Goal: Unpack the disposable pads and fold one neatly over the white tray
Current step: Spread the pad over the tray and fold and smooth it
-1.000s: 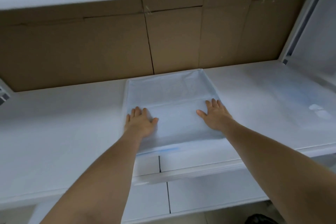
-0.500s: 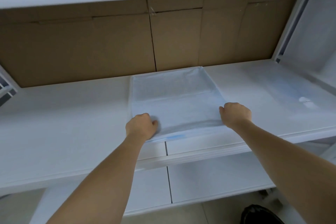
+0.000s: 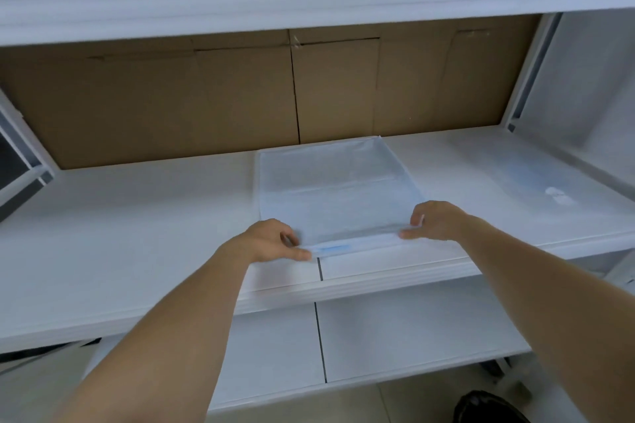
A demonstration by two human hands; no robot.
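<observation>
A pale blue disposable pad (image 3: 338,192) lies spread flat on the white shelf (image 3: 137,227), its near edge at the shelf's front. The left hand (image 3: 271,240) and right hand (image 3: 434,220) each pinch a near corner. Any tray beneath is hidden; another pad (image 3: 529,175) seems to lie to the right.

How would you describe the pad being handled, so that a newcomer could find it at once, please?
Find the white shelf backed by brown cardboard. At its middle front lies the pad, its near edge pinched by the left hand and right hand. Unlike the flat plastic pack to the right, it has a blue stripe.
</observation>
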